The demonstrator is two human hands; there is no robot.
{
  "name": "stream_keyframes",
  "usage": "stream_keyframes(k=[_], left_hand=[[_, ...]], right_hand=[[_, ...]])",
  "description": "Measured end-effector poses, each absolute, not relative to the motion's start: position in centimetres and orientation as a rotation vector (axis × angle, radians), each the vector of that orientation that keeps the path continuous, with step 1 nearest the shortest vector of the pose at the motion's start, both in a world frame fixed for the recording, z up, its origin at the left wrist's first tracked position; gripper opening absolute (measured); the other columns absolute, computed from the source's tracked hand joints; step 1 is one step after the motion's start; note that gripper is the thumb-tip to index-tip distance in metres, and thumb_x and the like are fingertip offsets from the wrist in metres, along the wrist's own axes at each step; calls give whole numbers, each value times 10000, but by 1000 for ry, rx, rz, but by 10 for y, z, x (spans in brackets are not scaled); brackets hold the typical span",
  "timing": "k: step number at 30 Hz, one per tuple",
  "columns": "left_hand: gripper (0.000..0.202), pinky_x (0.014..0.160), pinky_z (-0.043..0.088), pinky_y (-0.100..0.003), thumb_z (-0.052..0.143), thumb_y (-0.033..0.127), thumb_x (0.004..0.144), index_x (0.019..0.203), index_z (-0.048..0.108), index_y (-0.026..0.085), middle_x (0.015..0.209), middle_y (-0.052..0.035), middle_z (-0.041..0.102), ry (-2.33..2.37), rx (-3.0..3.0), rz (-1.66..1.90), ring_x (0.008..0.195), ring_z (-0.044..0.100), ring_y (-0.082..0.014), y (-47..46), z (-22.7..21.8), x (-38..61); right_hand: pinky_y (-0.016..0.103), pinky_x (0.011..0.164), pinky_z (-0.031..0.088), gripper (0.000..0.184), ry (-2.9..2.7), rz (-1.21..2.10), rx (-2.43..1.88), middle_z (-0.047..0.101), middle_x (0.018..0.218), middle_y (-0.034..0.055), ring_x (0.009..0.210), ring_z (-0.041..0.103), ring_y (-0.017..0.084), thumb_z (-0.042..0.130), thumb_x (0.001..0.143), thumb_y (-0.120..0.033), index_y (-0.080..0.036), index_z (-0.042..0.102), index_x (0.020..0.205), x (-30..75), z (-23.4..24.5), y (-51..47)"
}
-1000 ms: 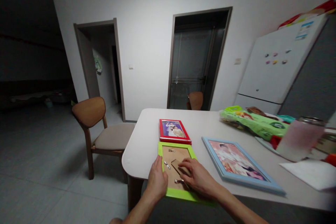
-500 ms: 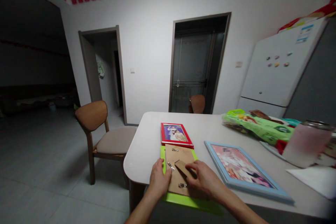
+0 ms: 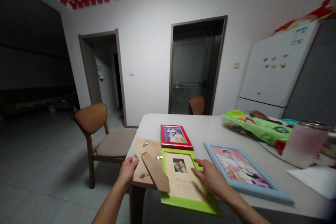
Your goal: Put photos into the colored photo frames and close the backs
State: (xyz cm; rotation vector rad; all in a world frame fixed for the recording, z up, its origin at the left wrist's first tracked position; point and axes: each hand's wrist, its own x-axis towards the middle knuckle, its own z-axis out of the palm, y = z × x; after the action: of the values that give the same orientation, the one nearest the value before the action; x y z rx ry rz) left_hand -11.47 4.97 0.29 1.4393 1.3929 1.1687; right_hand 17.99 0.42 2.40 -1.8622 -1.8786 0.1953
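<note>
My left hand (image 3: 128,170) is closed on the left edge of a brown frame backing board (image 3: 140,171), which has metal clips and a hinged stand leg (image 3: 155,173). The board lies left of a green picture frame (image 3: 193,209), its stand leg reaching over the frame's left side. Inside the green frame, a small photo (image 3: 180,165) shows on a cream sheet (image 3: 181,187). Over the frame's right side is my right hand (image 3: 208,175), fingers apart and nothing held. A red picture frame (image 3: 177,136) with a photo lies just beyond the green one.
A light blue picture frame (image 3: 246,173) lies to the right on the white table (image 3: 199,122). Farther right are a green plastic package (image 3: 259,126), a pinkish jar (image 3: 304,145) and white paper (image 3: 315,178). A wooden chair (image 3: 91,119) stands left of the table.
The backing board has come off the green frame and moved left in my left hand, uncovering the sheet and small photo. My right hand has let go of the stand leg and opened.
</note>
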Motion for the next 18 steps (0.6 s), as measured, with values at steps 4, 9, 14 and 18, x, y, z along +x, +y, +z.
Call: stream_keyframes(k=[4, 9, 14, 18], left_hand=[[269, 538, 419, -228, 430, 386, 668, 704, 530, 139, 667, -28, 618, 1561, 1464, 1123, 633, 579, -166, 56, -8, -141], [194, 625, 406, -247, 480, 251, 681, 823, 536, 131, 778, -68, 628, 1844, 1584, 1021, 743, 583, -194, 58, -11, -142], [400, 791, 350, -345, 534, 223, 654, 1040, 472, 137, 1008, -135, 568, 2015, 1760, 908, 974, 494, -265, 49, 0, -136], [421, 898, 274, -365, 507, 155, 656, 1072, 456, 116, 1109, -141, 501, 1988, 1897, 920, 1082, 396, -257, 40, 12, -119]], right_hand=[[301, 732, 381, 512, -1882, 177, -2017, 596, 937, 148, 840, 556, 228, 423, 704, -355, -82, 463, 1136, 201, 0, 7], [282, 680, 383, 521, -1853, 217, -2046, 623, 905, 147, 811, 577, 224, 425, 675, -248, -78, 417, 1167, 196, -2, 6], [294, 680, 391, 512, -1719, 279, -2049, 627, 871, 158, 794, 580, 233, 438, 623, -208, -56, 466, 1112, 194, 6, 10], [286, 629, 423, 613, -1424, 636, -1909, 632, 782, 116, 693, 597, 197, 388, 624, -200, -50, 334, 1217, 194, 14, 5]])
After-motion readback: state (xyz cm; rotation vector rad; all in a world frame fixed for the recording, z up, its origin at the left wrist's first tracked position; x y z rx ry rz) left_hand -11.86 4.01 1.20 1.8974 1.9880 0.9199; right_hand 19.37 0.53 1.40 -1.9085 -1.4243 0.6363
